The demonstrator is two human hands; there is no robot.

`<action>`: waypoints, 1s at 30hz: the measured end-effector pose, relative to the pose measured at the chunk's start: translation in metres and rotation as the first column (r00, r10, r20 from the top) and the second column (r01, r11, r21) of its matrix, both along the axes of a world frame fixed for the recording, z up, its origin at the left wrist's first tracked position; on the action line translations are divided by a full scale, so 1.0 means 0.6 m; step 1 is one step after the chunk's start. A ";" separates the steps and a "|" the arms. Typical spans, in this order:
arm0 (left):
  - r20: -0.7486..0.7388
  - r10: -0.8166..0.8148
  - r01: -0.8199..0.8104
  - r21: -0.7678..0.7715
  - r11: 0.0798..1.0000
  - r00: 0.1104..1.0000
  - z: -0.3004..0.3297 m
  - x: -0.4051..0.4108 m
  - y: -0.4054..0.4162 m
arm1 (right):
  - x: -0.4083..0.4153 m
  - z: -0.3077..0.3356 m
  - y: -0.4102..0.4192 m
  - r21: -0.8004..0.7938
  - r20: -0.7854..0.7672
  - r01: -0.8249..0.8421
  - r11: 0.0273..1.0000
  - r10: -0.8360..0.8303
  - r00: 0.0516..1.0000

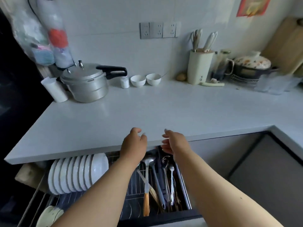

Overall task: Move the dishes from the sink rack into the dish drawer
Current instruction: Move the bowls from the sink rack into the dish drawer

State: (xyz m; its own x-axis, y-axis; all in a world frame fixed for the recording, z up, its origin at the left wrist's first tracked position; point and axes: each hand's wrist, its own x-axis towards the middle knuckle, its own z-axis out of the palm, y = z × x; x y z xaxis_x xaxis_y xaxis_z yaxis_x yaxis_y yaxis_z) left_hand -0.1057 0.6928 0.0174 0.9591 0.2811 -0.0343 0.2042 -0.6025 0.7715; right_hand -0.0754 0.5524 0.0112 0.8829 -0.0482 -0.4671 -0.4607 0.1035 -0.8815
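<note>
The dish drawer point(157, 219) stands pulled out below the white counter edge. A row of several white plates point(77, 173) stands upright in its wire rack at the left. To their right lie a ladle point(147, 174), spoons and other utensils point(170, 181). My left hand point(133, 145) and my right hand point(174, 142) hover side by side over the back of the drawer, level with the counter's front edge. Both hold nothing and their fingers are loosely apart. A pale green dish point(49, 216) sits at the drawer's front left. The sink rack is out of view.
On the counter point(147, 108) stand a pressure cooker point(88, 82), a paper roll point(55, 90), two small white bowls point(146, 80), a knife block point(199, 68), a pitcher point(222, 66) and a lidded pot point(252, 66). Dark cabinet fronts point(262, 169) lie at the right.
</note>
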 end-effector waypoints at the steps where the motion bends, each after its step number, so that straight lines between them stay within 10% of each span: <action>1: 0.006 -0.029 0.029 -0.007 1.000 1.000 0.004 0.012 -0.027 | 0.005 0.004 -0.029 0.005 0.008 0.024 1.000 -0.024 1.000; 15: 0.004 -0.373 0.373 -0.027 0.927 0.928 0.048 0.131 -0.550 | 0.039 0.038 -0.561 0.090 0.048 0.410 0.908 -0.415 0.908; 30: -0.052 -0.763 0.736 -0.225 0.638 0.645 0.064 0.116 -1.095 | -0.046 0.017 -1.157 -0.120 -0.008 0.798 0.591 -0.804 0.594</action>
